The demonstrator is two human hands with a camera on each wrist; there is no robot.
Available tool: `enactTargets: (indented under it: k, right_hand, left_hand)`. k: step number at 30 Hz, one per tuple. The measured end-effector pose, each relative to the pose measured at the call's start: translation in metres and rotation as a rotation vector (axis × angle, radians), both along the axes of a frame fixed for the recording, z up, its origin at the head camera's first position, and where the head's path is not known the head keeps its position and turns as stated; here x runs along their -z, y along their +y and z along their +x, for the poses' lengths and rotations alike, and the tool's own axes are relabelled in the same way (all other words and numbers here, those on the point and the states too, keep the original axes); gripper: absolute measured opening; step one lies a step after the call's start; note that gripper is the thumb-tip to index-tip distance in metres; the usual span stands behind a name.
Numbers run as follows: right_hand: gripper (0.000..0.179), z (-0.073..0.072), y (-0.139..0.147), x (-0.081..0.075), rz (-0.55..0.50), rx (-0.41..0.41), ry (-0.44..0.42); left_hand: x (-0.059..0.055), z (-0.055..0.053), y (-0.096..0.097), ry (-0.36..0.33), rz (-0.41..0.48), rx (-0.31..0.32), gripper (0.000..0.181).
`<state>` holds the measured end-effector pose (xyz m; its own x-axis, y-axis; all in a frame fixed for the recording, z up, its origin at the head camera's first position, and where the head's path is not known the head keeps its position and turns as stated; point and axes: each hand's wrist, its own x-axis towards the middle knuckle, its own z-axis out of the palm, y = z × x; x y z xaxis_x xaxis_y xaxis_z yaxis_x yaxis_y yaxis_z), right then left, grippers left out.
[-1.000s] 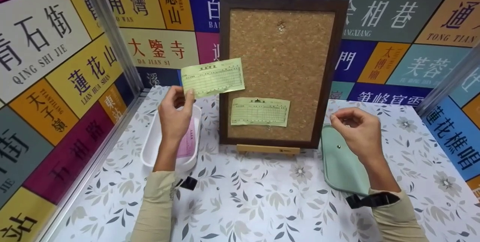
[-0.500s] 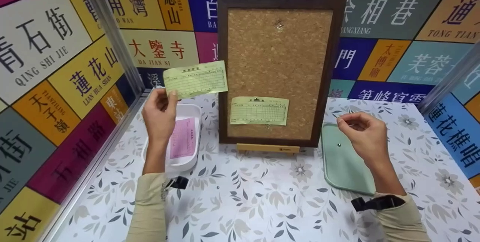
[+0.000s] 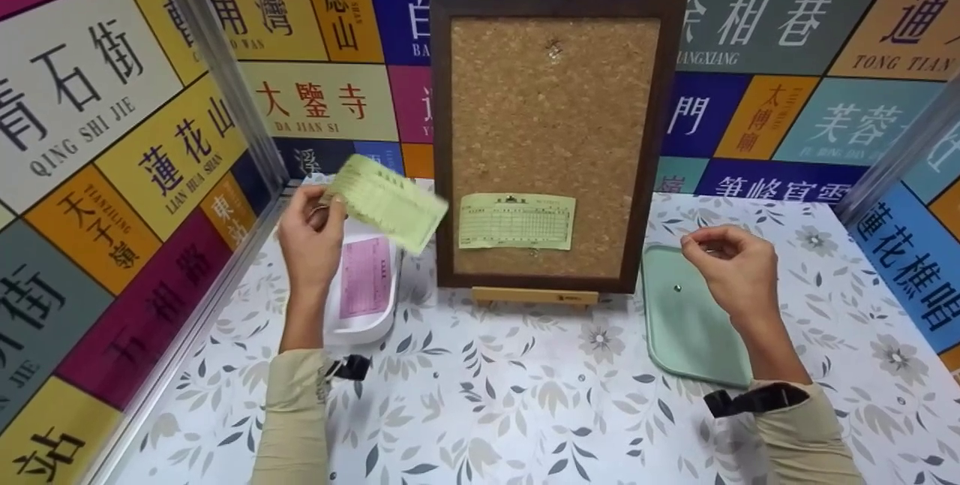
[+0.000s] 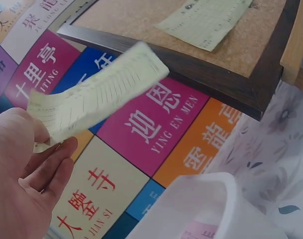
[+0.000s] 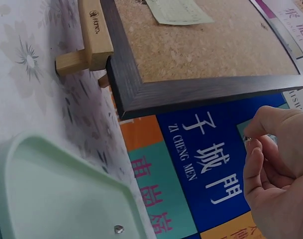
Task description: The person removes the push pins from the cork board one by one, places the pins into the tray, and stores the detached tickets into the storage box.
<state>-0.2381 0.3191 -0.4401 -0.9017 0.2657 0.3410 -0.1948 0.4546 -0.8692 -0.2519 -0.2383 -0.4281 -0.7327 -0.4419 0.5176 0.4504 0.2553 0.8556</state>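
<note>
Between thumb and fingers, my left hand (image 3: 310,233) pinches a pale green printed receipt slip (image 3: 386,203) by its left end. The slip hangs tilted and slightly blurred, left of the framed corkboard (image 3: 555,132). A similar green slip (image 3: 516,222) is fixed low on the cork. My right hand (image 3: 735,271) hovers over the inner part of the mint green tray (image 3: 682,335), fingertips together. In the right wrist view they pinch a small shiny metal thumbtack (image 5: 246,139), mostly hidden. Another silver thumbtack (image 3: 678,288) lies in the tray.
A white plastic basket (image 3: 367,333) with a pink slip (image 3: 365,278) inside stands below my left hand. The corkboard leans on a wooden stand (image 3: 535,296). Small shiny bits cluster near the cork's top (image 3: 553,49). A floral cloth (image 3: 480,395) covers the table.
My left hand has moved left and a little down, and the slip's free end has swung downward, away from the board. My right hand has shifted slightly right.
</note>
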Motion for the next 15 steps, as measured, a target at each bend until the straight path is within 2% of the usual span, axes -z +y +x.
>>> enactTargets:
  k: [4, 9, 15]
  right_hand:
    - [0.025, -0.004, 0.004, 0.004, -0.009, -0.005, -0.052]
    - [0.026, -0.006, 0.009, 0.007, -0.008, -0.005, -0.093]
    - [0.026, -0.007, 0.012, 0.013, 0.023, 0.026, -0.135]
  left_hand:
    - [0.001, 0.000, 0.003, 0.006, 0.014, -0.016, 0.018]
    - [0.003, 0.000, 0.002, -0.014, -0.025, -0.061, 0.017]
    - [0.015, -0.005, -0.009, -0.043, -0.074, -0.094, 0.015]
